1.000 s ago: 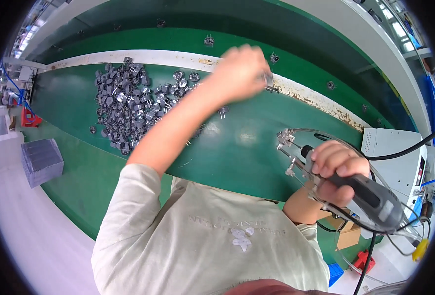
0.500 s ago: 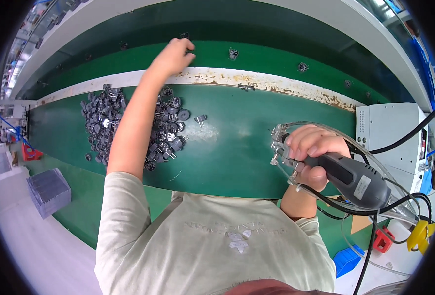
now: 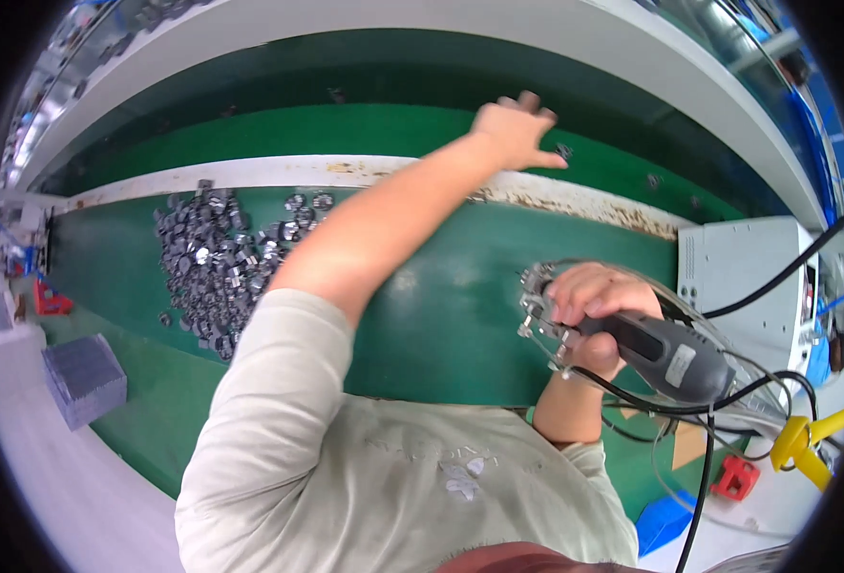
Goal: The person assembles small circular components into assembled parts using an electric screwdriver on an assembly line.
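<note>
Right grip: one grey tool. Left grip, spread: near one part.

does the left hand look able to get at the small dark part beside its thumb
Probably yes: the left hand is open, the small dark part sits just beside its thumb, and nothing visible stands between them.

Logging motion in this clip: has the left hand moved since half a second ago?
Yes, the left hand is farther right, nearer the white box.
</note>
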